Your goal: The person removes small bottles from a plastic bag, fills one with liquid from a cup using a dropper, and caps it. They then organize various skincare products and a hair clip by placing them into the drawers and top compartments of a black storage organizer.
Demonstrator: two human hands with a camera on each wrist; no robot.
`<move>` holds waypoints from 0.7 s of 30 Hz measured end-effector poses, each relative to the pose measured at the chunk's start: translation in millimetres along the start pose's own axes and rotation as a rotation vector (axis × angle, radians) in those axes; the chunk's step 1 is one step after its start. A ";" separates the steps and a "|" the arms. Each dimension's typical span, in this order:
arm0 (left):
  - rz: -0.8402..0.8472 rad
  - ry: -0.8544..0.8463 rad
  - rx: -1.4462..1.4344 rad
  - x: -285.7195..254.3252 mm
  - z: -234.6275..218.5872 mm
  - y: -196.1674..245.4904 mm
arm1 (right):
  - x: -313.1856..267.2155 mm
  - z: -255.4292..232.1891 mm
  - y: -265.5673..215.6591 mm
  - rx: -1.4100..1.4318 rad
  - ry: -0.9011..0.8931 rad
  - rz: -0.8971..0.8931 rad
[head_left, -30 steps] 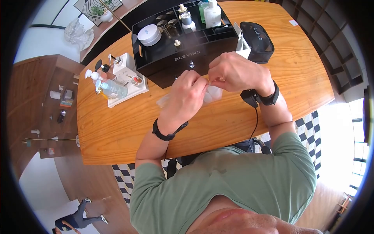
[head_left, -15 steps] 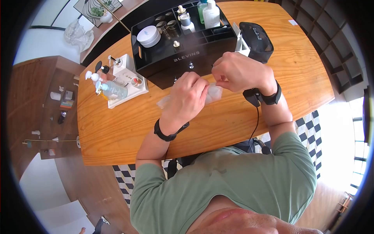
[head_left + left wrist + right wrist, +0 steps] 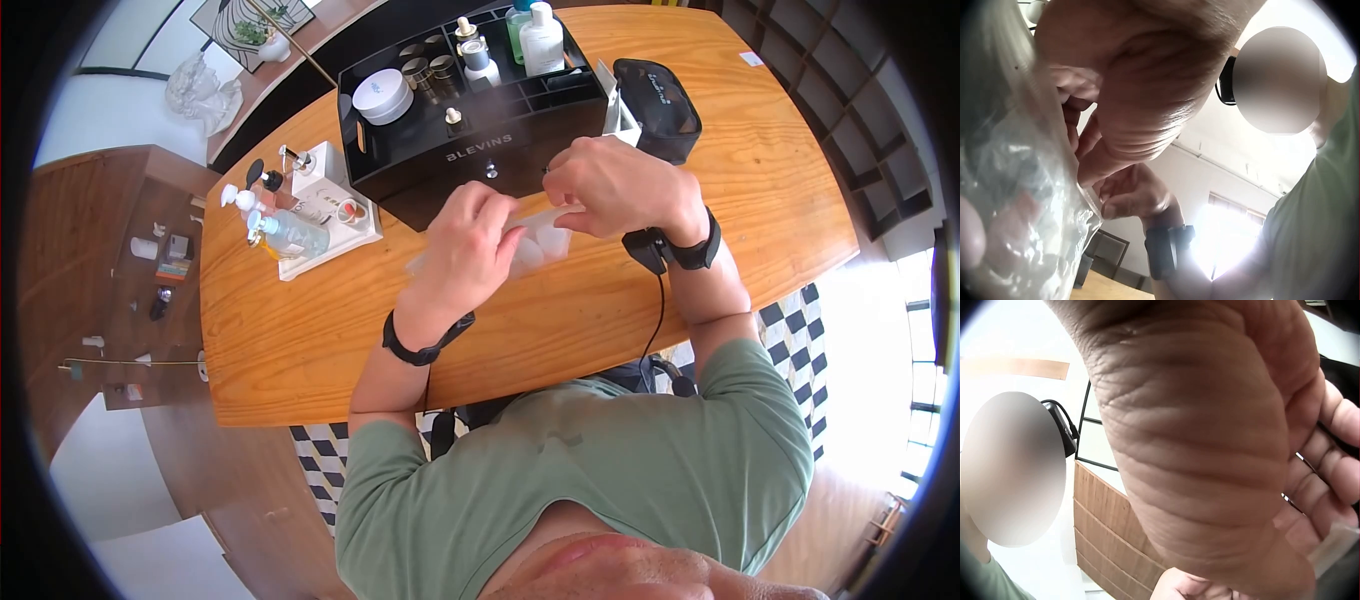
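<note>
A clear plastic zip bag (image 3: pixel 548 240) with pale rounded things inside hangs between the two hands, close over the table in front of the black organizer box (image 3: pixel 480 150). My left hand (image 3: pixel 462 248) pinches its top edge between thumb and fingers. At the other end of that edge, my right hand (image 3: pixel 622 188) grips the corner with thumb and curled fingers. The left wrist view shows the bag (image 3: pixel 1016 187) close up, wrinkled and shiny, the left thumb on its rim. Only a small strip of bag (image 3: pixel 1337 545) shows in the right wrist view.
Bottles and a round white jar (image 3: pixel 382 94) stand in the box's top tray. Left of it, a white tray (image 3: pixel 330 262) carries several pump bottles. A black pouch (image 3: pixel 658 108) lies right of the box. A cable (image 3: pixel 655 310) hangs from the right wristband.
The hands have moved apart along the bag's top edge: the left went left and the right slightly right, so more of the bag shows. A person at the lower left has left the view.
</note>
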State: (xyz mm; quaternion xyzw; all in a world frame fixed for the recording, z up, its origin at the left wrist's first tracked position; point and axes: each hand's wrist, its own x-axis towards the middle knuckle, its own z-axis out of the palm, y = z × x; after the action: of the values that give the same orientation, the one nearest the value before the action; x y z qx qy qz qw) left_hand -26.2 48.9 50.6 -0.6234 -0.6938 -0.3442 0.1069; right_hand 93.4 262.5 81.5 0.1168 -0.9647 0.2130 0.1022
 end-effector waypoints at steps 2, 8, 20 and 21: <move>-0.030 -0.045 0.013 -0.5 -8.0 -1.3 | 3.3 2.3 0.3 -0.009 0.001 -0.025; -0.110 -0.242 0.013 -4.8 -24.3 -11.1 | 5.3 2.1 -0.7 -0.012 -0.005 -0.065; -0.109 -0.243 -0.004 -0.6 -26.1 -10.2 | 18.1 27.6 -13.9 -0.086 0.105 -0.217; -0.125 -0.252 -0.020 -0.6 -26.0 -10.0 | 18.6 29.5 -13.9 -0.070 0.129 -0.237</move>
State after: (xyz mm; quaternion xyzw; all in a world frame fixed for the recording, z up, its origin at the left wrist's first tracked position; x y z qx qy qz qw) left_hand -42.7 32.7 66.1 -0.6183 -0.7359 -0.2758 -0.0089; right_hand 75.0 234.0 65.2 0.2122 -0.9424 0.1725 0.1924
